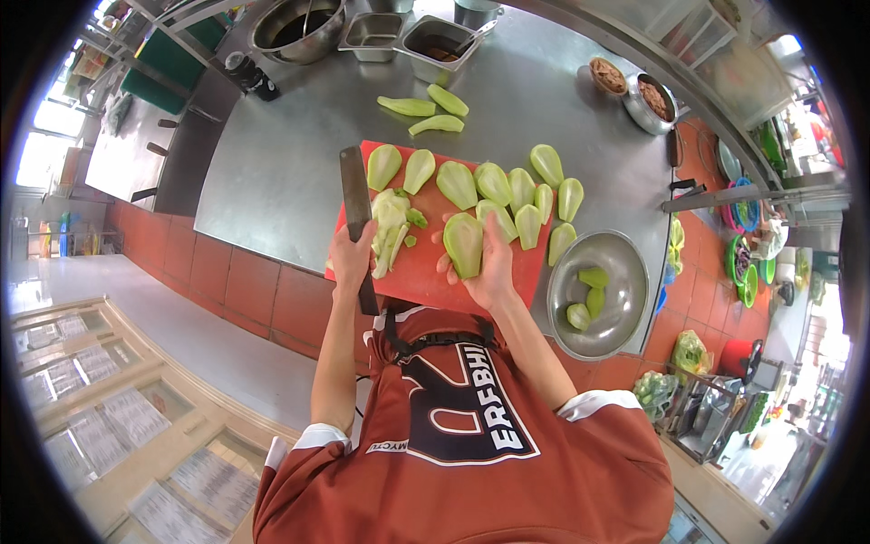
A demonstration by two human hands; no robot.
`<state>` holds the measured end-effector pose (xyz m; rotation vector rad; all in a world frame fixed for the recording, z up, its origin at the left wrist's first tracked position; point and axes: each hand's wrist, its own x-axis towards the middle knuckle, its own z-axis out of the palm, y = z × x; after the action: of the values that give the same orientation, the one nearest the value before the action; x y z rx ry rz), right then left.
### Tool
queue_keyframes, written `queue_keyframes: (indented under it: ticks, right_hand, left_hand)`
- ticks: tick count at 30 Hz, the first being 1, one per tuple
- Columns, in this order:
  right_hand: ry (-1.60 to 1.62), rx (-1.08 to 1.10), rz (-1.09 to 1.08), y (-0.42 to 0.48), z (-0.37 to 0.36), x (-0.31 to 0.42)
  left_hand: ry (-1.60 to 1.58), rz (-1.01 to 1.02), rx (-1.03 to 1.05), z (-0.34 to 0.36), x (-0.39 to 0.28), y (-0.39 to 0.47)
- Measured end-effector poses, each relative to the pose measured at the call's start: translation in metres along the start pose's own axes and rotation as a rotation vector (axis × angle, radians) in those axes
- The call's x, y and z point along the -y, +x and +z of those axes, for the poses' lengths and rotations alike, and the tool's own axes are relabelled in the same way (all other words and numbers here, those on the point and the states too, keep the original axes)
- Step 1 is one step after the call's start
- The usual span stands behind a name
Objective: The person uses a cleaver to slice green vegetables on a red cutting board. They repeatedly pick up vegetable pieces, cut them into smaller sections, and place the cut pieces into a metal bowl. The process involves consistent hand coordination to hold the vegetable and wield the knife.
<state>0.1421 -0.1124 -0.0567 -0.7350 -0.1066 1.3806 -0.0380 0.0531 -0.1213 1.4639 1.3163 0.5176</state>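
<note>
My left hand (353, 257) grips a broad, dark-bladed kitchen knife (354, 183) along the left edge of the red cutting board (425, 265). In my right hand (494, 268) lies a pale green chayote half (463, 246), cut face up, held above the board. Several more chayote halves (457, 185) spread across the board's far and right side, some past its edge on the steel table. Beside the knife is a pile of pale trimmings (389, 214). Three green pieces (595, 302) rest in a steel bowl (629, 319) to the right.
Three chayote pieces (437, 124) lie beyond the board on the steel table (272, 177). Farther back stand a large pot (326, 44), steel pans (374, 51) and a black bottle (251, 76). Two bowls of meat-like food (652, 119) sit at the far right.
</note>
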Motion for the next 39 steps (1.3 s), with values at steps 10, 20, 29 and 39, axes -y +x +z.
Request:
queue_keyframes:
  ticks: [10,20,29,39]
  right_hand:
    - [0.195,-0.159,-0.086,0.009,0.019,0.011]
    - [0.241,-0.313,-0.236,0.021,0.05,0.024]
    - [0.27,-0.449,-0.265,0.021,0.038,0.033]
    - [0.098,-0.539,-0.245,0.012,0.052,0.035]
  left_hand:
    - [-0.105,0.026,0.141,-0.002,-0.095,-0.065]
    - [0.052,0.329,0.313,0.032,-0.096,-0.1]
    - [0.126,0.153,0.403,0.033,-0.125,-0.116]
    - [0.135,0.371,0.386,0.036,-0.108,-0.106]
